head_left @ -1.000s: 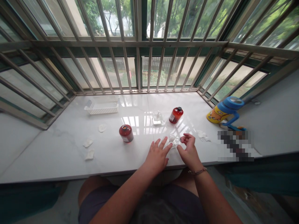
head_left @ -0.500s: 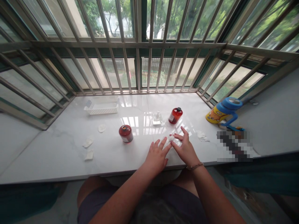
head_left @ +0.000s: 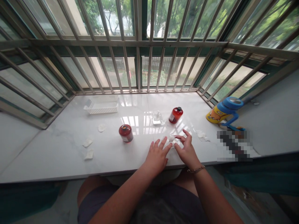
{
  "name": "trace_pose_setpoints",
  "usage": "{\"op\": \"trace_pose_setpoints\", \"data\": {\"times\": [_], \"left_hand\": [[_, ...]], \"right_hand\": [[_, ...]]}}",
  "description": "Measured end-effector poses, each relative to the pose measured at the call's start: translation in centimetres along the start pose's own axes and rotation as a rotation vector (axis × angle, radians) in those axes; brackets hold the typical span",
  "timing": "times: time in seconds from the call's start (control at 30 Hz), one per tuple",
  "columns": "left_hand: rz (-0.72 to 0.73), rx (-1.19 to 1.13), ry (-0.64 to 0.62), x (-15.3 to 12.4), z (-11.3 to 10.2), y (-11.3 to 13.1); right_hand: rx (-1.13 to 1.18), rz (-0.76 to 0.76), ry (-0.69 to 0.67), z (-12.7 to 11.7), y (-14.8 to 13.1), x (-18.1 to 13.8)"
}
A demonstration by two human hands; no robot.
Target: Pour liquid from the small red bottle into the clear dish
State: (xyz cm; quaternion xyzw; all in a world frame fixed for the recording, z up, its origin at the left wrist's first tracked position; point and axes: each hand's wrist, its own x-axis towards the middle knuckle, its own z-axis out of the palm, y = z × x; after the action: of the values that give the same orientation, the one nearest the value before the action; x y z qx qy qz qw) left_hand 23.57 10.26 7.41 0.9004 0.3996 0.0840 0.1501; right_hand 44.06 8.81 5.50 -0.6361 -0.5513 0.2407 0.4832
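Left hand (head_left: 157, 156) flat, fingers spread, holding nothing, fingertips beside small fluffy white cotton wad (head_left: 172, 138). Right hand (head_left: 187, 151) half-curled over wad, pinch unclear. Squat red bottle (head_left: 126, 133): label unreadable.

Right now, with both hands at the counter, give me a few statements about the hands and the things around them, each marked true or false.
1. The left hand lies flat on the white counter, fingers spread. True.
2. The right hand has its grip on the capped red bottle. False: that bottle sits apart, farther back; the fingertips are at a small white wad.
3. The white basket sits far left, near the window bars. True.
4. The yellow cup with the blue lid is left of the hands. False: it is on their right.
5. Three white pads lie on the counter's left part. True.
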Motion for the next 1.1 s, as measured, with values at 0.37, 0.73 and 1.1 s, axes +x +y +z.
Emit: {"op": "trace_pose_setpoints", "data": {"times": [0.37, 0.73, 1.1], "left_hand": [[0.003, 0.042, 0.000, 0.1, 0.4, 0.0], [-0.014, 0.031, -0.011, 0.0, 0.6, 0.3], [-0.002, 0.044, -0.007, 0.1, 0.8, 0.3]], "right_hand": [[-0.140, -0.112, -0.092, -1.1, -1.8, 1.4], [-0.453, -0.269, -0.164, -1.6, -2.8, 4.0], [-0.583, -0.248, -0.029, 0.0, -3.5, 2.7]]}}
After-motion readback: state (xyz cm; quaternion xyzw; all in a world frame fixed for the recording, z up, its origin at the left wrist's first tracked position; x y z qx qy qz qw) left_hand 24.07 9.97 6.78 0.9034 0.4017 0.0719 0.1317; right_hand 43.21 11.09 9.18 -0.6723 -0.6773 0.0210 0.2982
